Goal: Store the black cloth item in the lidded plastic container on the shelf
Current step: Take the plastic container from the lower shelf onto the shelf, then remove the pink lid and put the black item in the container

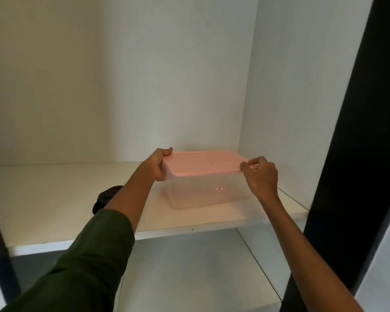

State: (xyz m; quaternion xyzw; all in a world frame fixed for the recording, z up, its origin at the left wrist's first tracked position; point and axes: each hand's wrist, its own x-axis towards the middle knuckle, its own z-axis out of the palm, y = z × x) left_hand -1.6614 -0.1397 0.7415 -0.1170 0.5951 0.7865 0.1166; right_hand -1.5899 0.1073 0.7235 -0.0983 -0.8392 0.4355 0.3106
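Two hands clamp the pink lid point(203, 162) of the clear plastic container point(203, 192) at its short ends, left hand point(159, 164) nearer the black cloth item point(106, 198) lying left of it, right hand point(262, 174) opposite.

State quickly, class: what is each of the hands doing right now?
Left hand: closed on the left edge of the pink lid.
Right hand: closed, fingers pinching the lid's right edge.

The left forearm point(131, 194) hides most of the black cloth point(106, 197).
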